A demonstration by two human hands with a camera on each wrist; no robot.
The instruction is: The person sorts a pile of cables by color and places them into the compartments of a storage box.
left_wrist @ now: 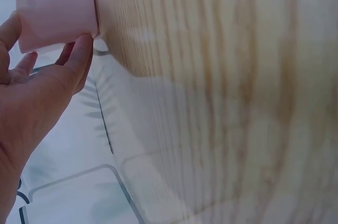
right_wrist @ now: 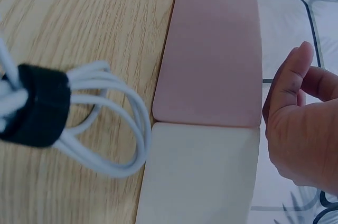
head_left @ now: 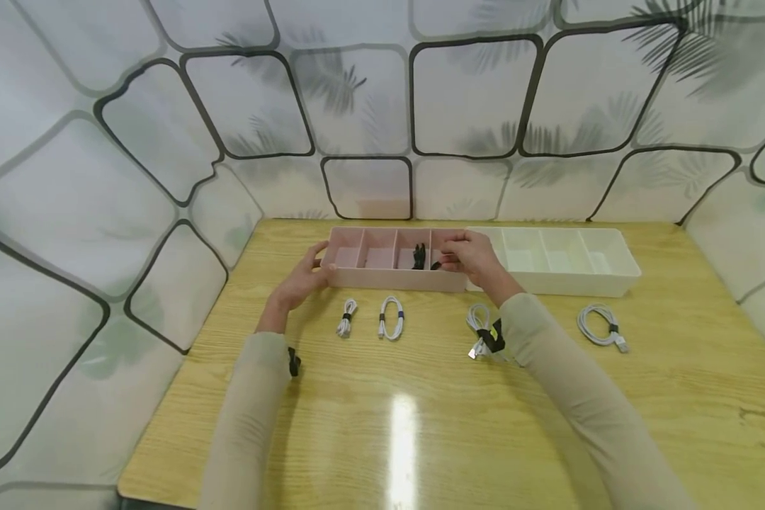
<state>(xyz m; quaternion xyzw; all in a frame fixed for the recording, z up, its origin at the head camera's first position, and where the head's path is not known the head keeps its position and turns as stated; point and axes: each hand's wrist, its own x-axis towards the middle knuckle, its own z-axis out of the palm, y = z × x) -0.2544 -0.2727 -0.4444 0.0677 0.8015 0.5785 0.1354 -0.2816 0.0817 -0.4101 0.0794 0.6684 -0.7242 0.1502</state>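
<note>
A pink divided box [head_left: 395,280] stands at the back of the table. My left hand [head_left: 302,276] touches its left end with lightly bent, spread fingers; the left wrist view shows these fingertips at the box's end [left_wrist: 58,12]. My right hand [head_left: 474,256] reaches over the box's rightmost compartment, fingertips bunched together. At those fingertips, low in the compartment, shows a small dark piece that looks like a black cable [head_left: 436,265]; most of it is hidden. A black bundled cable [head_left: 418,256] lies in the compartment just left of it. In the right wrist view, the box wall hides the right fingertips.
A white divided box [head_left: 570,285] adjoins the pink one on the right. In front lie bundled white cables: a small one [head_left: 346,317], a looped one [head_left: 391,318], one under the right forearm [head_left: 478,319] and a coil at right [head_left: 601,326]. A patterned curtain [head_left: 370,99] stands behind.
</note>
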